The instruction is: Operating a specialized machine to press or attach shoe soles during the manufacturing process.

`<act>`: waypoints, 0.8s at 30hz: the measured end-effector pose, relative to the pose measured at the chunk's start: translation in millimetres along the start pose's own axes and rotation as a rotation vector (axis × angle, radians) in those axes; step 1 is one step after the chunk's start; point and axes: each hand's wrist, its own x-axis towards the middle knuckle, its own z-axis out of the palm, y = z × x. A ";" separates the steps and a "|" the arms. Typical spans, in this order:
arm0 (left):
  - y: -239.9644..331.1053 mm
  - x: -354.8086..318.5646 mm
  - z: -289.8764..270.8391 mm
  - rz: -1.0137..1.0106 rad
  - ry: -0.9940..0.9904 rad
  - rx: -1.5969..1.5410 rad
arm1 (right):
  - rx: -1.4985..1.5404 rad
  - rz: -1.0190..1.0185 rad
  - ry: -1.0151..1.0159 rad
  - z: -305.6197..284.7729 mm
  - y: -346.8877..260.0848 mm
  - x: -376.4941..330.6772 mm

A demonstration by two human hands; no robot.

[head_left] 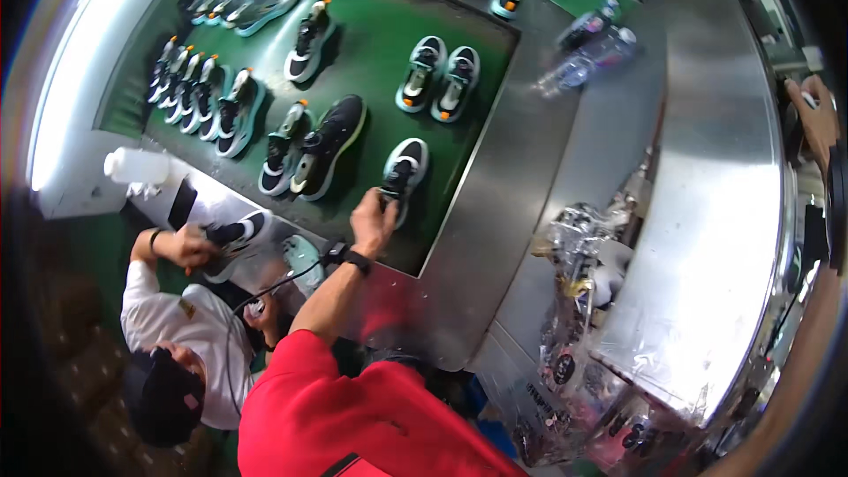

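Observation:
My left hand (374, 221), at the end of a red sleeve and with a black band on the wrist, is closed on the heel end of a black and white shoe (406, 166). That shoe rests on the green table surface (362, 53), toe pointing away from me. Close by on its left are a larger, darker shoe (331, 146) and a black shoe with a pale sole (281, 148). Far out at the right edge, my right hand (814, 110) is closed round a small white thing that I cannot make out; a dark band circles that wrist.
Several shoes (190, 93) stand in rows at the left, with a pair (437, 79) farther right. A co-worker in white (181, 318) holds another shoe (238, 231). Clear bottles (587, 60) lie beyond the metal edge. Plastic bags (565, 371) crowd beside the steel surface (707, 238).

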 end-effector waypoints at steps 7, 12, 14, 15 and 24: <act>-34.3 22.5 -32.1 0.123 0.042 -0.134 | 0.541 0.284 -0.024 -23.1 39.4 -136.3; -81.5 19.3 -37.6 0.127 -0.044 0.037 | 0.738 0.195 0.376 -35.7 -35.6 -148.5; -100.6 15.3 -45.7 0.222 -0.117 0.163 | 0.985 0.227 0.263 -73.2 -32.1 -159.2; -67.9 -2.3 -42.5 0.217 -0.146 0.170 | 1.095 0.256 0.307 -84.9 -20.6 -175.2; 250.6 -244.9 -91.4 -0.208 -1.658 -0.934 | 1.180 0.532 0.968 -221.0 -3.2 -419.1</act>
